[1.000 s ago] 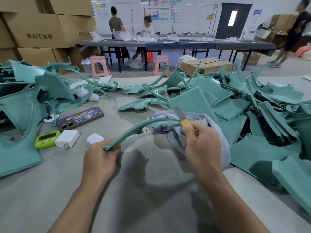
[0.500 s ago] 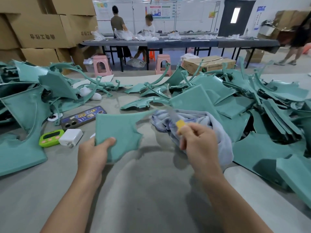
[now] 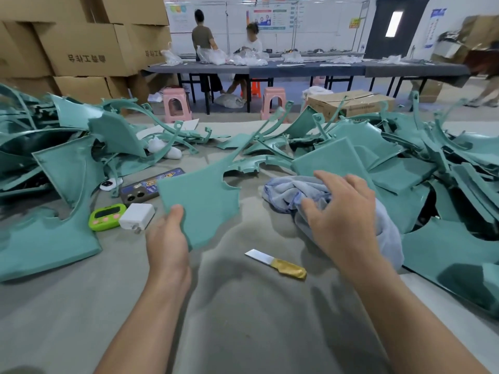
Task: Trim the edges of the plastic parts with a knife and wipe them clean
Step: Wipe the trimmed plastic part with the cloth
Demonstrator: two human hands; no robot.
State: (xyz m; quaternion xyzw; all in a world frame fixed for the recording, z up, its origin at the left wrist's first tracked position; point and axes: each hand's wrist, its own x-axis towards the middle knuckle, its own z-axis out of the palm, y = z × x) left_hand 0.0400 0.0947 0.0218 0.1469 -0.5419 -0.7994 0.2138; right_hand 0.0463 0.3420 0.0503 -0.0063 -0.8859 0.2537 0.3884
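Plastic part (image 3: 199, 201) held above the grey table (image 3: 243, 319), ready for wiping

The cloth (image 3: 286, 193) lies bunched just to the right of the teal part. The left hand (image 3: 167, 238) grips the part's near corner, thumb on its face. The right hand (image 3: 343, 211) is on the cloth with fingers spread, not closed. I think it is best to gather a thick fold first, then wipe along the cut edges. The knife (image 3: 275, 263) lies free between the arms, so keep the wrist away from its blade.
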